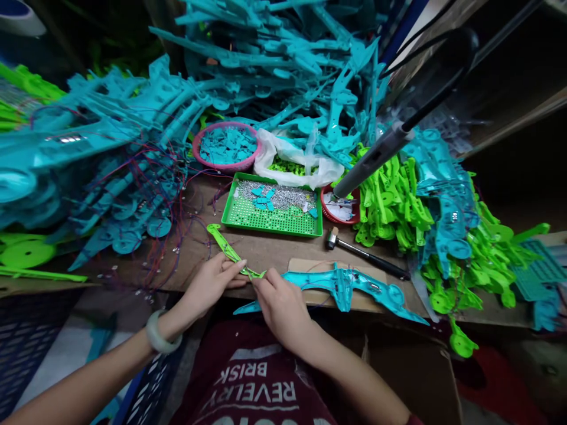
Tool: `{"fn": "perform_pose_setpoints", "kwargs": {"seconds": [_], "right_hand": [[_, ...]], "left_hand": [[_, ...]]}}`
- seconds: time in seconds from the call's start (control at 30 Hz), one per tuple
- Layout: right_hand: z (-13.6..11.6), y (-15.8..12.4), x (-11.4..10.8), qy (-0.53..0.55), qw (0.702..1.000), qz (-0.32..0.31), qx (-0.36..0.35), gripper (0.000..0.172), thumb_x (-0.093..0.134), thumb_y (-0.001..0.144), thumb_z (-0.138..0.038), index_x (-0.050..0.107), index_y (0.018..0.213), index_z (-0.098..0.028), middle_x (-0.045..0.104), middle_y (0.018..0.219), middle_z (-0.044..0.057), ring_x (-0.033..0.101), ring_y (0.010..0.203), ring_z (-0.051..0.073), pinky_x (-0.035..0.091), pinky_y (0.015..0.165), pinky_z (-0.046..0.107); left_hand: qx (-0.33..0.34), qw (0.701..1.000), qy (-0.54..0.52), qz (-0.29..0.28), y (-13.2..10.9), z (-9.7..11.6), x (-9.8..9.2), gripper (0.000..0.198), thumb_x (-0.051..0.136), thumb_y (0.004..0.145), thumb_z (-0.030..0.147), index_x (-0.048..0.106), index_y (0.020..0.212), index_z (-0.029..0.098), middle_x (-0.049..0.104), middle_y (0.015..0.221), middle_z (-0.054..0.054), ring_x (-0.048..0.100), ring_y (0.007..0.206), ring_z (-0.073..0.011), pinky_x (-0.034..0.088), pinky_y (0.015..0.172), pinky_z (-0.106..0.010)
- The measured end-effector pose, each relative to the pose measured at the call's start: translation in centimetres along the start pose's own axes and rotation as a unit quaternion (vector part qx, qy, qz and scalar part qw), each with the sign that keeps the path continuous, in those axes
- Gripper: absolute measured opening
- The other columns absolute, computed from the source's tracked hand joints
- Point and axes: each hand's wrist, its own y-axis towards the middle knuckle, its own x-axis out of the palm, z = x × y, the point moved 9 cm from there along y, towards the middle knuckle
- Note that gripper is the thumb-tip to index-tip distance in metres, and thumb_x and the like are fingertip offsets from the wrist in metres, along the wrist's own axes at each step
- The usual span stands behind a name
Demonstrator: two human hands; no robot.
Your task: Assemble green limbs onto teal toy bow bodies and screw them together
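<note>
My left hand (211, 284) grips a long lime-green plastic piece (224, 243) that slants up and left over the brown work board (266, 248). My right hand (280, 302) pinches the near end of that same green piece, where it meets a long teal plastic shell (349, 286) lying flat across the board's front edge. Both hands have their fingers closed. A pale bangle circles my left wrist.
A green tray (248, 219) with small metal screws and teal bits sits behind my hands. A small hammer (363, 252) lies to its right. A pink bowl (208, 137), a red bowl (325, 208), a hanging power screwdriver (376, 154), and heaps of teal (110, 141) and green (394, 200) parts crowd around.
</note>
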Motion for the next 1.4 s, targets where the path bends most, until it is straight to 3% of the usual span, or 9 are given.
{"fn": "perform_pose_setpoints", "kwargs": {"seconds": [0.2,0.4,0.53,0.7,0.77,0.9,0.97,1.2,1.4], "right_hand": [[1.4,1.2,-0.1,0.03,0.998,-0.046,-0.022,0.018,0.049,0.099,-0.015,0.067,0.103,-0.016,0.057,0.09,0.004,0.054,0.074,0.015,0.036,0.062,0.027],[2.2,1.2,-0.5,-0.084,0.971,-0.071,-0.21,0.023,0.051,0.098,-0.011,0.062,0.117,-0.015,0.057,0.094,0.006,0.052,0.081,0.017,0.036,0.064,0.028],[2.9,0.3,-0.1,-0.105,0.96,-0.067,-0.251,0.023,0.05,0.099,-0.01,0.059,0.12,-0.014,0.059,0.098,0.007,0.052,0.084,0.017,0.038,0.066,0.027],[3.0,0.7,0.1,-0.102,0.963,-0.072,-0.238,0.022,0.049,0.098,-0.011,0.06,0.117,-0.016,0.058,0.101,0.008,0.051,0.082,0.017,0.037,0.063,0.028],[3.2,1.1,0.2,-0.087,0.966,-0.078,-0.231,0.021,0.051,0.096,-0.01,0.061,0.114,-0.015,0.056,0.101,0.008,0.05,0.08,0.017,0.037,0.063,0.028],[3.6,1.5,0.5,-0.082,0.966,-0.071,-0.236,0.02,0.051,0.097,-0.013,0.062,0.114,-0.015,0.056,0.099,0.008,0.05,0.08,0.017,0.036,0.064,0.029],[3.7,1.4,0.4,-0.07,0.964,-0.057,-0.25,0.025,0.047,0.099,-0.015,0.059,0.121,-0.014,0.056,0.098,0.008,0.049,0.079,0.018,0.037,0.064,0.029],[3.4,0.8,-0.2,-0.074,0.96,-0.006,-0.271,0.025,0.044,0.101,-0.018,0.059,0.12,-0.014,0.056,0.098,0.008,0.047,0.078,0.018,0.032,0.059,0.029],[2.6,1.1,-0.5,-0.102,0.964,0.014,-0.244,0.018,0.048,0.1,-0.024,0.063,0.107,-0.015,0.055,0.093,0.008,0.046,0.083,0.02,0.03,0.061,0.03]], "left_hand": [[-0.003,1.0,0.014,-0.005,0.3,-0.1,-0.2,0.055,0.079,0.067,0.063,0.054,0.086,0.018,0.072,0.077,-0.003,0.076,0.083,-0.0237,0.064,0.08,-0.036],[-0.011,0.999,0.038,-0.016,0.4,-0.2,-0.2,0.052,0.076,0.07,0.063,0.052,0.086,0.019,0.07,0.078,-0.003,0.076,0.087,-0.025,0.063,0.084,-0.038],[-0.01,0.997,0.067,-0.023,0.7,0.0,0.0,0.052,0.071,0.074,0.064,0.052,0.09,0.019,0.071,0.084,-0.005,0.076,0.088,-0.0237,0.062,0.084,-0.037],[-0.002,0.985,0.171,0.001,0.4,0.7,-1.4,0.044,0.071,0.079,0.06,0.057,0.081,0.018,0.068,0.068,-0.004,0.071,0.06,-0.0235,0.056,0.054,-0.031],[0.076,0.954,0.285,0.048,-0.7,2.0,-2.0,0.036,0.069,0.085,0.053,0.059,0.079,0.018,0.065,0.067,-0.004,0.068,0.059,-0.0234,0.051,0.053,-0.03],[0.368,0.768,0.522,0.048,-4.8,4.2,1.8,0.026,0.044,0.103,0.031,0.066,0.11,0.017,0.068,0.106,-0.012,0.07,0.09,-0.0241,0.055,0.074,-0.034],[0.44,0.713,0.546,0.017,-5.9,3.6,3.2,0.032,0.037,0.104,0.019,0.061,0.126,0.018,0.065,0.12,-0.013,0.068,0.101,-0.023,0.056,0.082,-0.034],[0.506,0.604,0.614,-0.033,-5.8,2.2,3.5,0.043,0.038,0.099,0.006,0.053,0.139,0.016,0.064,0.122,-0.014,0.065,0.107,-0.025,0.057,0.083,-0.036],[0.531,0.593,0.604,-0.036,-5.9,1.8,3.5,0.041,0.04,0.099,0.007,0.056,0.136,0.013,0.066,0.119,-0.017,0.066,0.104,-0.0251,0.059,0.083,-0.037]]}}
